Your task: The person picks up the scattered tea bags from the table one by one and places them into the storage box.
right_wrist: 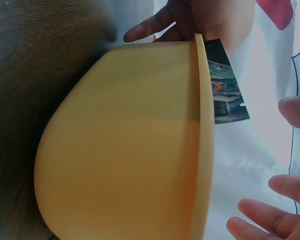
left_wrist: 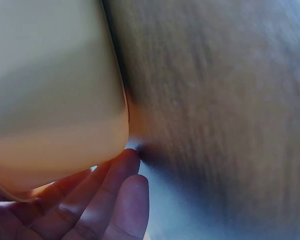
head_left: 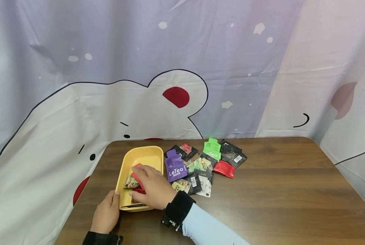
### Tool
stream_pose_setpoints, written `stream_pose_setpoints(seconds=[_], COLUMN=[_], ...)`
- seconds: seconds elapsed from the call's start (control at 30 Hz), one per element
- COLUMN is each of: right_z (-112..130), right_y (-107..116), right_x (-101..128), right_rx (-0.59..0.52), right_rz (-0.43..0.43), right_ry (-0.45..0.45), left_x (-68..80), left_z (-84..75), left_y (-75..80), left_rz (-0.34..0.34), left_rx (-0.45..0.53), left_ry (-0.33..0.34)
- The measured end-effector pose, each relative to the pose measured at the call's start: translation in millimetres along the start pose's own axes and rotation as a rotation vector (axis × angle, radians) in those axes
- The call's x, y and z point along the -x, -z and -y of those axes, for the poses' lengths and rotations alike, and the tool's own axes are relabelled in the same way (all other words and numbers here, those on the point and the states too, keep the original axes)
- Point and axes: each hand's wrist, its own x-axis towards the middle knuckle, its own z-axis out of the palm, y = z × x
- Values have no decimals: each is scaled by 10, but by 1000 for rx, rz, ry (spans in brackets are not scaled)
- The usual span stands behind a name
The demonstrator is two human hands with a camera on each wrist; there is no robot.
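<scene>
**Light foil sachets going into a shallow yellow tray**

A red sachet (head_left: 137,177) lies inside the yellow tray (head_left: 145,154), under the fingers of the right hand (head_left: 152,187). The hand reaches over the tray's near half with its fingers bent down onto the packet; the head view suggests a light pinch at the packet's edge, though the fingertips themselves are hidden. In the right wrist view the fingers (right_wrist: 270,220) look loosely spread beyond the tray rim, so the exact hold is hard to confirm.

The packet looks thin, flat and very light, with a smooth, probably slippery foil skin that crinkles rather than breaks. A sealed edge or corner seems the best place to pinch it; pressing flat on its face would likely only slide it.

The tray itself appears to be rigid, light plastic that could skid on the wood. The left hand (head_left: 106,212) steadies it at the near left corner, thumb on the rim, fingers (left_wrist: 107,192) straight against the outer wall.

More sachets, among them a purple one (head_left: 175,166) and a green one (head_left: 212,149), lie heaped just beside the tray on the wooden table (head_left: 277,190).
</scene>
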Motion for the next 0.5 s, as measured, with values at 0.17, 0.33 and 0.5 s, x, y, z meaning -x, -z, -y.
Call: stream_pose_setpoints(seconds=[0.17,0.33,0.5], right_z=[-20,-63,-135], right_y=[24,51,122], right_x=[4,-6,-4], right_rx=[2,8,-8], right_rz=[-6,-1,11], right_ry=[4,-28,-104], left_x=[7,5,0], left_z=[5,17,10], left_y=[2,-1,-4], left_rz=[-8,-11,-3], left_rx=[1,1,1], left_ry=[-10,-17,-5])
